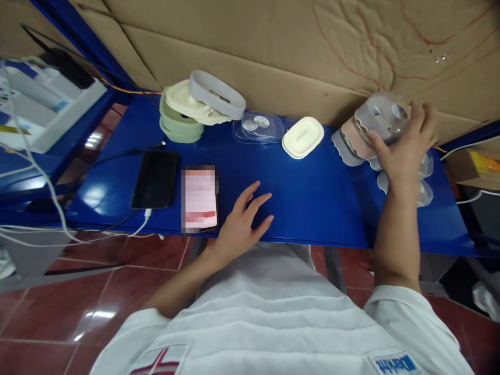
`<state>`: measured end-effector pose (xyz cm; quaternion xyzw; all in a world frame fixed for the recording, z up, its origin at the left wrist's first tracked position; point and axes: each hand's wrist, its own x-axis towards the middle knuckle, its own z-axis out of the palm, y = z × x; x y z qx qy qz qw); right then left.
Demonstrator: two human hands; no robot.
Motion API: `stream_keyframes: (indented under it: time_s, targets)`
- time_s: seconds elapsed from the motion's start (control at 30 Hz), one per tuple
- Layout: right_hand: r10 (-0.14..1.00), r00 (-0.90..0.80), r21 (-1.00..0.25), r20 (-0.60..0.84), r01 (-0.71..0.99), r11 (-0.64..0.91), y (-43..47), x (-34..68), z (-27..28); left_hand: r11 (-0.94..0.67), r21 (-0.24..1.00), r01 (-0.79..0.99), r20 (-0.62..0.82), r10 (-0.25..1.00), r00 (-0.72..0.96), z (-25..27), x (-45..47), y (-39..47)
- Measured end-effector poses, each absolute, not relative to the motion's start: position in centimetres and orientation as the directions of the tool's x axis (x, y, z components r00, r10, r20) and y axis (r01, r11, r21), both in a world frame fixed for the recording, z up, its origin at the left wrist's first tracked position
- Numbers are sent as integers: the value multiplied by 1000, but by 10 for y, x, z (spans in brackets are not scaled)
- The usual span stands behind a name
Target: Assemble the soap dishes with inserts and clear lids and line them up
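grey container [378,115] sits at the right hand [404,148], between thumb and fingers.

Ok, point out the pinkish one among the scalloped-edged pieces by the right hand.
The peach-pink piece, sandwiched between the grey translucent piece at the right hand and the greyish piece at lower left; its colour sets it apart.

A head-worn camera faces forward and down at the bench [312,203], above and behind left hand [247,221] and right hand [406,151].
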<state>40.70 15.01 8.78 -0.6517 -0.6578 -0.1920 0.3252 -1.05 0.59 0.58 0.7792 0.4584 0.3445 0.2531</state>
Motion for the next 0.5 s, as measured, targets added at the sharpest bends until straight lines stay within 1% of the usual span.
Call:
stream_keyframes:
  time_s: [0.03,0.1,0.13,0.2,0.27,0.33,0.4,0.5]
  targets:
    - [716,39,-132,697,988,75,146,394,87,-457,706,541,307,886,347,6,-11,6]
    - [733,-68,-61,676,987,148,140,360,80,-463,697,547,307,883,355,6,-11,6]
    - [767,-149,-37,624,975,220,138,342,75,-466,692,551,307,881,359,6,-11,6]
    - [836,-302,-12,457,938,346,134,306,61,-472,682,558,308,878,366,6,-11,6]
    - [866,-399,-11,301,907,421,128,278,46,-481,669,566,320,875,365,6,-10,6]
    - [861,-453,-41,231,880,474,117,261,37,-502,634,589,350,865,360,5,-10,7]
    - [817,-537,-125,210,814,567,105,253,35,-535,568,626,377,845,380,4,-8,7]
    - [650,-721,-296,241,583,756,97,253,40,-584,457,672,375,811,450,3,-6,8]
